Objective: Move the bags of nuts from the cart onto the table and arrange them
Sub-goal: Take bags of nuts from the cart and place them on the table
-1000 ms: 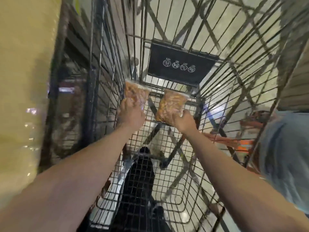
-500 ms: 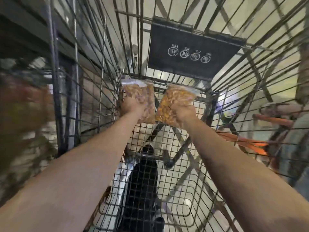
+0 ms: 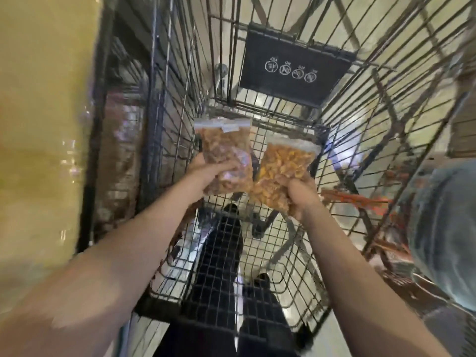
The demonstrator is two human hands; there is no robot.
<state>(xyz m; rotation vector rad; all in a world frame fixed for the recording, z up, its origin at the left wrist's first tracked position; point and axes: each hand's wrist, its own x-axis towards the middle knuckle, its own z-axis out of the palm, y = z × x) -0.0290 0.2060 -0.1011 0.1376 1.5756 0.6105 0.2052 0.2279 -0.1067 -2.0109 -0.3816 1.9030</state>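
Note:
Both arms reach down into a black wire shopping cart (image 3: 296, 253). My left hand (image 3: 206, 173) grips the lower part of a clear zip bag of brown nuts (image 3: 224, 148), held upright. My right hand (image 3: 301, 197) grips a second clear bag of paler orange nuts (image 3: 280, 166) by its lower right corner. The two bags hang side by side above the cart's floor, their lower edges overlapping. No table is in view.
A black placard with white symbols (image 3: 296, 65) hangs on the cart's far end. A yellow surface (image 3: 43, 112) rises along the left. Shelving (image 3: 123, 150) sits behind the cart's left wall. An orange frame (image 3: 360, 199) and a grey-blue bundle (image 3: 445, 228) lie to the right.
Both hands have lifted the bags up and toward me, away from the far end of the cart. The bags now stand more upright. The view has swung back left.

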